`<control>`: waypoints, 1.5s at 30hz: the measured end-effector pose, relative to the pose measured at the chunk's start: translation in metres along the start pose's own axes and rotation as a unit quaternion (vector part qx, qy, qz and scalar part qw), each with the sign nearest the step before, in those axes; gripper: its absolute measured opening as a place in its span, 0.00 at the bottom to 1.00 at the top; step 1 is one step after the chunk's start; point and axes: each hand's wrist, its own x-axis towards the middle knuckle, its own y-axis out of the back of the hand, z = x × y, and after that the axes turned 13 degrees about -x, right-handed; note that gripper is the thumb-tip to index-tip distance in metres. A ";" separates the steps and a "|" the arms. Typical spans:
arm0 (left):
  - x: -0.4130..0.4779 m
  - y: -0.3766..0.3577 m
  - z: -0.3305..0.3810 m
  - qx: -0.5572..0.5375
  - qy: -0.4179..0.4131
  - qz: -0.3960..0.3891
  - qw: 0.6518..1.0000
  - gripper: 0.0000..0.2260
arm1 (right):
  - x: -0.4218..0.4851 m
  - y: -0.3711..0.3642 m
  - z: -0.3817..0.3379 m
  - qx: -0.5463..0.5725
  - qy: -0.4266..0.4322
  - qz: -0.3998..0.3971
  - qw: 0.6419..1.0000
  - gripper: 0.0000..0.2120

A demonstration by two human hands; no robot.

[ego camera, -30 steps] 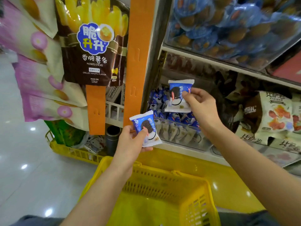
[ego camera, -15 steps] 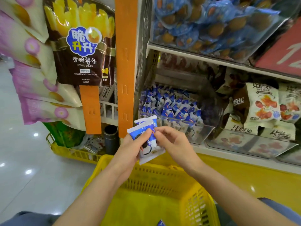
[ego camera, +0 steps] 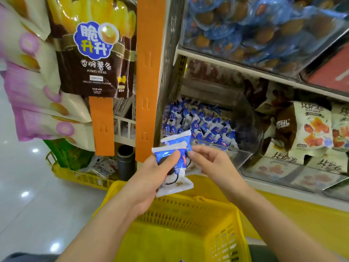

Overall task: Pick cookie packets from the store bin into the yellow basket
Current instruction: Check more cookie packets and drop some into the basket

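Slip risk: left hand (ego camera: 151, 178) grips two stacked cookie packets (ego camera: 176, 186), right hand (ego camera: 213, 165) pinches the rear one, over the far rim of yellow basket (ego camera: 207, 201), so one could drop outside.

We're in a shop, right in the snack aisle. Tiered shelving (ego camera: 236, 66) carries clear plastic bins. One store bin (ego camera: 238, 155) is heaped with small blue-and-white cookie packets (ego camera: 200, 123). The bin above is crammed with blue-wrapped round snacks (ego camera: 236, 31). Next along, white snack bags (ego camera: 313, 127) with an orange picture sit stacked in rows. Over on the left an orange hanging strip (ego camera: 149, 82) runs down the shelf end. A brown bag of potato sticks (ego camera: 90, 59) hangs beside pink-and-cream snack bags (ego camera: 34, 114). Down low there's a yellow basket (ego camera: 179, 218) of the perforated plastic shopping kind. A second yellow crate (ego camera: 79, 176) of goods stands on the glossy floor (ego camera: 24, 214), which mirrors the ceiling lights.
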 end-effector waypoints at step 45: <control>0.015 0.008 -0.004 0.014 -0.066 0.094 0.993 0.13 | 0.027 -0.013 -0.021 -0.170 0.042 0.018 0.984 0.11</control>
